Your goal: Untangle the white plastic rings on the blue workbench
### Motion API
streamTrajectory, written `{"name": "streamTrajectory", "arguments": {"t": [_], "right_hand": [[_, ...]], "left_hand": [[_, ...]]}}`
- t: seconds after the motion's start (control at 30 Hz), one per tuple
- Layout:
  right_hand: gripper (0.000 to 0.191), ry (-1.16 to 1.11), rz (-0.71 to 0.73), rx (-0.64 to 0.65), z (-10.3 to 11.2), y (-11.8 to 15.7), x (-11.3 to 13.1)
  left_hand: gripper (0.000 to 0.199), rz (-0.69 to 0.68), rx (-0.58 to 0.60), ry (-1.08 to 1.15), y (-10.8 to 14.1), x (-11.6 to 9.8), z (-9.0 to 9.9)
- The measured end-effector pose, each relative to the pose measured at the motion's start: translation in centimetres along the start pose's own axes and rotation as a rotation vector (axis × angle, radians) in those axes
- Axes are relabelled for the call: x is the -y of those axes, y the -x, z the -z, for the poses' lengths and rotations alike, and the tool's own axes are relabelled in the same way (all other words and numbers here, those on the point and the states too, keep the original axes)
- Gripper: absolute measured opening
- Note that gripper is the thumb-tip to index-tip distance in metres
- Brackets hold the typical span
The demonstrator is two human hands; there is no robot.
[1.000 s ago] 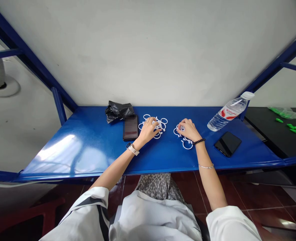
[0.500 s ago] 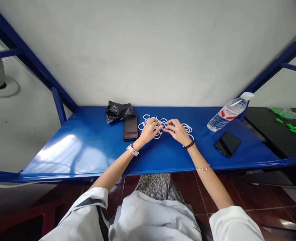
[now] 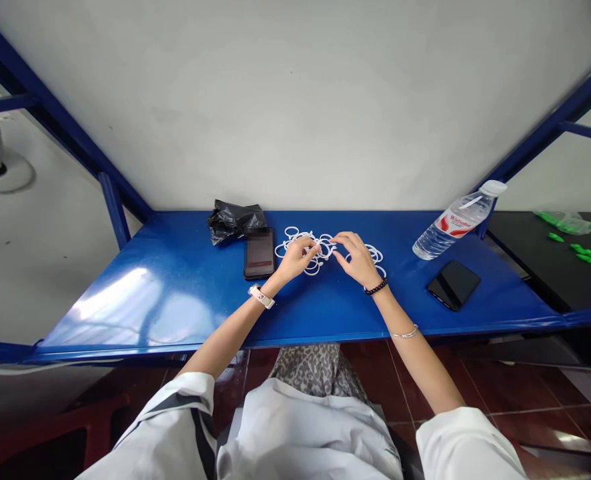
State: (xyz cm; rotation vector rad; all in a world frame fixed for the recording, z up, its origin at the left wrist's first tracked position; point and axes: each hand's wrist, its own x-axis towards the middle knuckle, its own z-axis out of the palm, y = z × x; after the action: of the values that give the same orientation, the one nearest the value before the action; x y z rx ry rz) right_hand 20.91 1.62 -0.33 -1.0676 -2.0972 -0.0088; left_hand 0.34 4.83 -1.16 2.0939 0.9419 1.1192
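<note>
My left hand (image 3: pixel 296 259) is closed, thumb and fingers pinching a white plastic ring (image 3: pixel 333 249) that sticks out toward the right. Just past the ring, my right hand (image 3: pixel 357 260) has its thumb and forefinger spread apart, with nothing visible between them. A tangled pile of white rings (image 3: pixel 291 232) lies behind and under my left hand, partly hidden by it. More white rings (image 3: pixel 375 254) rest on the blue table (image 3: pixel 295 313) to the right of my right hand, some of them covered by it.
Left of the pile is a dark phone (image 3: pixel 259 257), with a crumpled black plastic bag (image 3: pixel 233 220) behind it. On the right, a water bottle (image 3: pixel 450 223) leans at a tilt beyond another black phone (image 3: pixel 454 285). Green pieces (image 3: pixel 584 253) lie on a black surface farther right.
My right thumb and forefinger have parted from the ring and opened. My left hand stays almost in place, and the ring now shows more clearly between the hands.
</note>
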Motion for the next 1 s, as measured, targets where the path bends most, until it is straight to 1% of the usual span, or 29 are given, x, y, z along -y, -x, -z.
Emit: {"name": "streamTrajectory", "arguments": {"t": [0.13,0.3,0.67,0.8,1.0], "right_hand": [[0.021,-0.008,-0.013,0.016,-0.15,0.06,-0.37],[0.018,0.004,-0.007,-0.009,-0.23,0.10,-0.56],[0.017,0.039,-0.002,-0.012,-0.06,0.06,-0.68],[0.018,0.029,-0.011,0.008,-0.16,0.11,-0.71],[0.016,0.034,-0.051,0.072,-0.15,0.24,-0.63]], "left_hand": [[0.050,0.018,0.003,0.028,-0.01,-0.06,0.04],[0.048,0.013,0.011,0.049,0.02,0.01,0.03],[0.047,0.069,0.000,0.055,0.02,-0.05,0.14],[0.046,0.076,-0.005,0.052,0.05,-0.05,0.13],[0.047,0.074,-0.006,0.035,0.04,-0.01,0.11]]}}
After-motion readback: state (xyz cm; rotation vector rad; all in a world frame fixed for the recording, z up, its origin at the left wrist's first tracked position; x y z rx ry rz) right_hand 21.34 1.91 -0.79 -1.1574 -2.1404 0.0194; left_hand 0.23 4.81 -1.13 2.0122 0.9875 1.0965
